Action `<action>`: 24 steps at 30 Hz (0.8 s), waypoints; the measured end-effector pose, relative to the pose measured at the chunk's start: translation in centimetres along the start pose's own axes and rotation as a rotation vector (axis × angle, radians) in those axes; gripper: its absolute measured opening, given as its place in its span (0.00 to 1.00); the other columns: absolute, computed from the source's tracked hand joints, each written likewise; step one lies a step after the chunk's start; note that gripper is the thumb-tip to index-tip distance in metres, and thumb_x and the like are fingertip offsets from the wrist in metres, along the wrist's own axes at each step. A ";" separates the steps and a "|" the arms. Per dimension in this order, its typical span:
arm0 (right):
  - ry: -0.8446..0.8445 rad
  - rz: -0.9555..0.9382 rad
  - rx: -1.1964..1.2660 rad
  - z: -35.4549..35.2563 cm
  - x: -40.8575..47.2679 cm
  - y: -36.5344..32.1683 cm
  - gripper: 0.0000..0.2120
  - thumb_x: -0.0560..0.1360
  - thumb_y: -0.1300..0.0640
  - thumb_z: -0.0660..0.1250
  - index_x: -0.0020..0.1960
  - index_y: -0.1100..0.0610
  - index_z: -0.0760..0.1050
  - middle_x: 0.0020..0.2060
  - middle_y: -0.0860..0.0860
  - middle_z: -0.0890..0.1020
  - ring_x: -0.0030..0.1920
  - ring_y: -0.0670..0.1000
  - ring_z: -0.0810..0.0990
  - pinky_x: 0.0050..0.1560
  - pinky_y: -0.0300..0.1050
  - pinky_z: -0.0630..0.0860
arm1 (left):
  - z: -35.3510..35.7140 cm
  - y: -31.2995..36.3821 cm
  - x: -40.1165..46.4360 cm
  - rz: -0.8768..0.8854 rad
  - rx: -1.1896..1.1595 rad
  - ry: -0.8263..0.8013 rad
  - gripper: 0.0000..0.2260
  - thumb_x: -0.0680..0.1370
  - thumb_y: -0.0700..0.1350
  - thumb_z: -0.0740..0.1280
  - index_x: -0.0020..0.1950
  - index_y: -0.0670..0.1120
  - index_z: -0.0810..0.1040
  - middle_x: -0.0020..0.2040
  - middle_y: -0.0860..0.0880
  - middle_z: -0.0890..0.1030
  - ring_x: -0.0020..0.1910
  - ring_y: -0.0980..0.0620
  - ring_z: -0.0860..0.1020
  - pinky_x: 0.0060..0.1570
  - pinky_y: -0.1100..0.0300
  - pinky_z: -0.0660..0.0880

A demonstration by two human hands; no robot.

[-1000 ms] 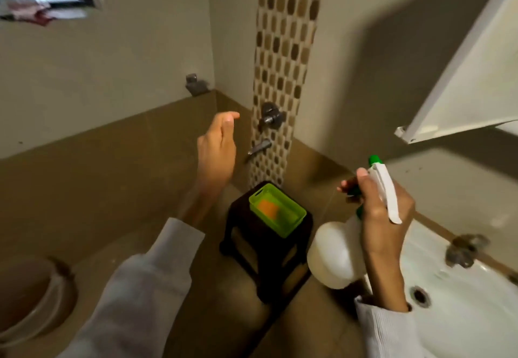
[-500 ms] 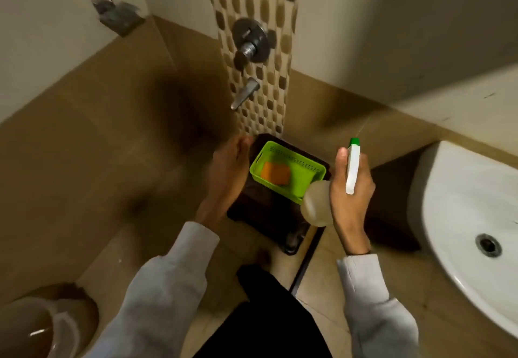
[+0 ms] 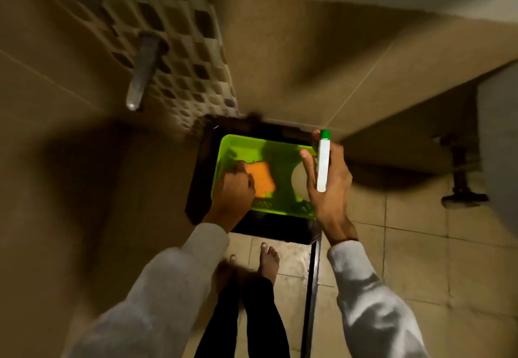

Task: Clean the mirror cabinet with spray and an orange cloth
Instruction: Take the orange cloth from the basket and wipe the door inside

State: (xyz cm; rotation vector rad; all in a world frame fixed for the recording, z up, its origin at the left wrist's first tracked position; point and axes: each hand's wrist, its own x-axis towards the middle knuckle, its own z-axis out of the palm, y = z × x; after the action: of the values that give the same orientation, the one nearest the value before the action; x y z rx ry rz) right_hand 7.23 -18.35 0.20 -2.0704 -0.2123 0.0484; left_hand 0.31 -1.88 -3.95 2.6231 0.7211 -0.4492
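Note:
A folded orange cloth [image 3: 261, 178] lies in a bright green basket [image 3: 238, 144] that rests on a dark stool [image 3: 277, 231]. My left hand [image 3: 234, 189] is down in the basket with its fingers curled on the cloth's left edge. My right hand [image 3: 326, 186] holds a white spray bottle [image 3: 323, 165] with a green nozzle over the basket's right side; the bottle's round body shows below my fingers. The mirror cabinet is out of view.
A metal tap spout [image 3: 141, 73] sticks out of the mosaic tile strip [image 3: 185, 57] above the stool. The white basin's [image 3: 499, 144] edge and its drain pipe [image 3: 459, 172] are at the right. My bare feet [image 3: 267, 259] stand on the tiled floor before the stool.
The view has dropped toward the stool. My left hand moved from beside the basket into it and closed on the cloth. My right hand brought the bottle over the basket's right edge.

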 end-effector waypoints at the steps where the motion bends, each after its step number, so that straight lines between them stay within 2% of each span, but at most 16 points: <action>1: 0.011 -0.011 -0.002 0.6 0.2 0.2 0.25 0.76 0.39 0.63 0.63 0.56 0.71 0.45 0.50 0.80 0.39 0.48 0.82 0.39 0.41 0.81 | 0.6 -0.2 1.1 -0.006 0.065 -0.038 0.18 0.84 0.48 0.57 0.71 0.42 0.69 0.64 0.40 0.76 0.63 0.40 0.74 0.59 0.51 0.70; 3: 0.028 -0.021 -0.003 1.4 0.4 0.5 0.22 0.77 0.37 0.62 0.62 0.50 0.70 0.47 0.51 0.80 0.41 0.46 0.81 0.39 0.37 0.79 | 2.0 -0.5 2.7 0.008 0.182 -0.140 0.20 0.84 0.51 0.56 0.73 0.45 0.69 0.76 0.41 0.64 0.73 0.40 0.65 0.70 0.50 0.63; 5: 0.026 -0.004 0.021 1.6 0.0 0.8 0.14 0.76 0.37 0.63 0.59 0.39 0.68 0.48 0.48 0.79 0.45 0.44 0.81 0.44 0.38 0.79 | 3.1 -0.9 3.2 0.011 0.253 -0.218 0.21 0.84 0.53 0.56 0.74 0.46 0.70 0.79 0.41 0.57 0.75 0.38 0.61 0.73 0.49 0.60; 6: 0.002 0.015 0.051 1.6 -0.2 0.9 0.11 0.76 0.37 0.64 0.56 0.33 0.67 0.47 0.45 0.79 0.46 0.41 0.80 0.45 0.38 0.79 | 3.5 -1.1 3.2 -0.011 0.272 -0.243 0.23 0.84 0.54 0.56 0.76 0.44 0.68 0.79 0.39 0.57 0.76 0.39 0.61 0.73 0.49 0.61; 8: -0.060 0.057 0.076 1.8 -0.8 1.4 0.12 0.75 0.40 0.66 0.54 0.28 0.65 0.45 0.38 0.78 0.46 0.37 0.79 0.46 0.37 0.78 | 4.2 -1.8 3.1 -0.112 0.154 -0.287 0.26 0.83 0.55 0.58 0.76 0.40 0.66 0.73 0.37 0.68 0.71 0.40 0.68 0.68 0.52 0.66; 10: -0.078 0.072 0.068 2.1 -1.1 2.3 0.13 0.75 0.40 0.66 0.54 0.28 0.66 0.46 0.36 0.78 0.46 0.37 0.79 0.46 0.35 0.78 | 4.7 -2.1 3.3 -0.191 0.026 -0.302 0.25 0.82 0.55 0.62 0.73 0.41 0.70 0.67 0.38 0.75 0.66 0.40 0.73 0.64 0.53 0.71; 12: -0.092 0.090 0.051 2.3 -1.6 3.3 0.12 0.74 0.37 0.66 0.54 0.32 0.65 0.46 0.39 0.78 0.45 0.40 0.79 0.45 0.36 0.79 | 5.0 -1.8 3.5 -0.251 -0.043 -0.289 0.25 0.80 0.55 0.65 0.70 0.40 0.72 0.66 0.38 0.74 0.65 0.39 0.74 0.64 0.51 0.71; 13: -0.096 0.119 0.060 2.2 -2.0 3.7 0.14 0.73 0.35 0.66 0.55 0.34 0.65 0.47 0.38 0.79 0.46 0.40 0.80 0.44 0.33 0.78 | 5.1 -1.6 3.6 -0.269 -0.058 -0.276 0.24 0.80 0.54 0.66 0.68 0.38 0.73 0.66 0.37 0.74 0.65 0.38 0.74 0.64 0.50 0.71; 16: -0.141 0.182 0.035 1.6 -3.0 4.9 0.26 0.69 0.30 0.66 0.61 0.38 0.64 0.50 0.26 0.75 0.52 0.31 0.77 0.44 0.23 0.74 | 5.1 -1.0 3.7 -0.317 -0.092 -0.216 0.18 0.81 0.48 0.66 0.65 0.37 0.74 0.63 0.38 0.78 0.62 0.39 0.76 0.60 0.50 0.73; 18: -0.276 0.186 -0.014 0.6 -3.4 5.5 0.31 0.71 0.36 0.71 0.67 0.41 0.62 0.56 0.29 0.73 0.58 0.34 0.75 0.52 0.26 0.74 | 4.4 -0.7 3.4 -0.337 -0.080 -0.174 0.14 0.80 0.43 0.64 0.64 0.39 0.74 0.60 0.39 0.80 0.60 0.40 0.79 0.56 0.50 0.75; 20: -0.385 0.168 -0.091 -0.9 -3.9 5.5 0.39 0.74 0.55 0.73 0.77 0.47 0.54 0.71 0.41 0.67 0.70 0.42 0.69 0.67 0.41 0.73 | 3.3 -0.1 2.9 -0.306 -0.022 -0.143 0.12 0.80 0.41 0.61 0.63 0.40 0.75 0.59 0.41 0.81 0.59 0.41 0.80 0.54 0.51 0.77; 21: -0.392 0.130 -0.145 -1.9 -4.1 5.2 0.42 0.72 0.62 0.70 0.78 0.48 0.52 0.76 0.45 0.61 0.75 0.46 0.62 0.72 0.46 0.68 | 2.4 0.2 2.5 -0.268 -0.012 -0.101 0.12 0.81 0.40 0.60 0.63 0.41 0.74 0.58 0.41 0.81 0.58 0.41 0.80 0.53 0.51 0.77; 22: -0.353 0.104 -0.176 -3.1 -4.3 4.3 0.43 0.71 0.64 0.69 0.79 0.48 0.52 0.78 0.45 0.56 0.77 0.44 0.57 0.75 0.45 0.63 | 1.2 0.7 2.0 -0.225 -0.053 -0.050 0.11 0.81 0.39 0.59 0.63 0.41 0.73 0.57 0.40 0.81 0.57 0.40 0.81 0.51 0.51 0.77; 24: -0.211 0.083 -0.169 -5.4 -4.6 2.1 0.38 0.71 0.62 0.68 0.77 0.50 0.58 0.77 0.44 0.57 0.73 0.33 0.58 0.71 0.34 0.63 | -1.9 1.6 0.8 -0.119 -0.201 0.039 0.12 0.80 0.37 0.59 0.63 0.41 0.70 0.54 0.39 0.81 0.53 0.38 0.81 0.47 0.49 0.75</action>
State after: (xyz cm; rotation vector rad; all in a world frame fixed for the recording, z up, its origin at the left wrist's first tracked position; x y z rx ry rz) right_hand 3.62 -24.76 0.78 -2.2420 -0.2674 0.3100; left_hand 2.27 -1.98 -2.15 2.4163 0.8901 -0.3405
